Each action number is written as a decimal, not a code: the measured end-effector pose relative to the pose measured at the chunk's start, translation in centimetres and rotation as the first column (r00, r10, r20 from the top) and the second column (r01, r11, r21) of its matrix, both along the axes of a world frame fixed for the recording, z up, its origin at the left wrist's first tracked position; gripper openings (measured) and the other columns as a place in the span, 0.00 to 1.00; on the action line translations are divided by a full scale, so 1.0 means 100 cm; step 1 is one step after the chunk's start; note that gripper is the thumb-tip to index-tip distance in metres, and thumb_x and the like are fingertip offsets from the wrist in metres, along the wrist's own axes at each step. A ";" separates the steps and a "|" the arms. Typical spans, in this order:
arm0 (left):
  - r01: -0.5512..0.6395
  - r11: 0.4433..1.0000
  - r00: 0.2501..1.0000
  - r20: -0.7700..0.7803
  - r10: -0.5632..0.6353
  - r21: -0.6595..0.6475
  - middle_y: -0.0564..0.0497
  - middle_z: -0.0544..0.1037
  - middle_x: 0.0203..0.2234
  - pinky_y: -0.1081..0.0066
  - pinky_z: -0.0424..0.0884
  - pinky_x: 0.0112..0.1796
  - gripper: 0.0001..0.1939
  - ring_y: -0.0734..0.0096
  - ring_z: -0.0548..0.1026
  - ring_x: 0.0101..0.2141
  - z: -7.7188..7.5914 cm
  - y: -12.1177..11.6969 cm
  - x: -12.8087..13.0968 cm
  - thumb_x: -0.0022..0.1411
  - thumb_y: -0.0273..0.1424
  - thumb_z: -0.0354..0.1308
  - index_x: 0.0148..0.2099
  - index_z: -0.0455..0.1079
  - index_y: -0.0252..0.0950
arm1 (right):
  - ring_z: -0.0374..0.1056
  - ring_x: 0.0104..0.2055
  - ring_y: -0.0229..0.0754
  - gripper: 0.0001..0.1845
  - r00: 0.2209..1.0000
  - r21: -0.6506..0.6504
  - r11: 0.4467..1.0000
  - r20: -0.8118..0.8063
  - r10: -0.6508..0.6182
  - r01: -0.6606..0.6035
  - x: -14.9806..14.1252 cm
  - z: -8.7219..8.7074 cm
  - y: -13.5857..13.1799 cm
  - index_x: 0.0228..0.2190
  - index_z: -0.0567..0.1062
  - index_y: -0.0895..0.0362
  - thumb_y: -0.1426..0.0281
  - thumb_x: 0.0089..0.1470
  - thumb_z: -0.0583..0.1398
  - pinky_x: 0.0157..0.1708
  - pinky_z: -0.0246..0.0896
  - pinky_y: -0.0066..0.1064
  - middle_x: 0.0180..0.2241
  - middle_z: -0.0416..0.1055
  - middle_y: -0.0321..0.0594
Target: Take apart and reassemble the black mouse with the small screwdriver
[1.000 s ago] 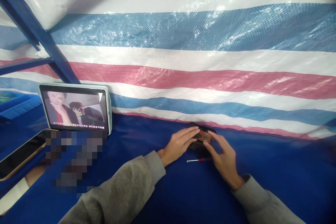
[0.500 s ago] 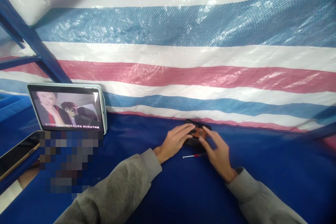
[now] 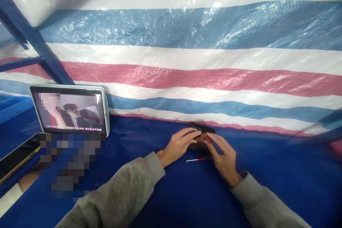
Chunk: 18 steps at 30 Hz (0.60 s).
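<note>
Between my hands is a small orange-brown circuit board (image 3: 204, 138) with dark parts on it. My left hand (image 3: 179, 144) pinches its left end, and my right hand (image 3: 223, 155) has thumb and fingers on its right end. Behind and under the board lies a black shell (image 3: 204, 128), possibly a casing, partly covered by my fingers. Just in front of it, a small screwdriver (image 3: 196, 159) with a metal shaft and red collar rests on the blue surface. Its handle end is hard to make out near my right hand.
A tablet (image 3: 69, 108) playing a cartoon stands at the left. A phone (image 3: 20, 155) lies beside it, near a blurred-out patch. The blue surface (image 3: 187, 199) ends at a striped plastic sheet (image 3: 187, 57), and a blue metal frame (image 3: 45, 42) rises at the left.
The circuit board and my right hand have shifted slightly to the right. My left fingertips reach a little further right too. The screwdriver and black shell stay in place.
</note>
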<state>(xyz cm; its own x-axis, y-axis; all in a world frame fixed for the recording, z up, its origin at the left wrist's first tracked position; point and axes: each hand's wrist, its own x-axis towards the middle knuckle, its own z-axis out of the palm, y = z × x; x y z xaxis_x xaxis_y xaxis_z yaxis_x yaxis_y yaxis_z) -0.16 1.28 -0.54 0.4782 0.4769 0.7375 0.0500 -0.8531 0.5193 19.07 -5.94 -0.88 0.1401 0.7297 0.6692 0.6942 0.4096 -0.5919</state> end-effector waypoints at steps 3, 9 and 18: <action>0.039 0.998 0.999 0.009 -0.039 -0.040 0.43 0.71 0.54 0.69 0.79 0.46 0.18 0.66 0.74 0.51 -0.001 -0.001 0.000 0.72 0.26 0.48 0.61 0.66 0.39 | 0.74 0.45 0.44 0.13 1.000 0.013 1.000 0.001 -0.001 0.001 -0.001 0.001 -0.001 0.45 0.78 0.55 0.70 0.59 0.60 0.48 0.71 0.38 0.43 0.77 0.44; -0.020 0.999 1.000 -0.002 0.020 -0.037 0.46 0.79 0.42 0.67 0.77 0.47 0.17 0.68 0.78 0.41 -0.001 0.001 -0.001 0.70 0.30 0.54 0.60 0.68 0.36 | 0.75 0.38 0.41 0.07 0.996 0.059 0.996 0.058 0.067 -0.070 -0.004 0.004 -0.001 0.37 0.79 0.55 0.72 0.58 0.61 0.43 0.70 0.33 0.36 0.78 0.41; -0.031 0.998 0.999 0.020 0.032 -0.049 0.48 0.79 0.40 0.69 0.76 0.46 0.22 0.69 0.78 0.39 -0.003 0.001 0.004 0.68 0.33 0.58 0.63 0.65 0.38 | 0.69 0.28 0.37 0.10 0.997 -0.047 0.997 0.032 0.065 -0.064 -0.004 0.007 -0.002 0.27 0.74 0.55 0.70 0.61 0.58 0.32 0.65 0.29 0.27 0.73 0.36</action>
<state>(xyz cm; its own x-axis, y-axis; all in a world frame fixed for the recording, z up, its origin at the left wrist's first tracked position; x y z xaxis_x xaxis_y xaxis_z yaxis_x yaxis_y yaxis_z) 0.23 1.41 -0.83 0.4473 0.5271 0.7226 0.0649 -0.8248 0.5616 18.71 -6.13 -0.18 0.0699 0.7667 0.6382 0.6868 0.4270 -0.5882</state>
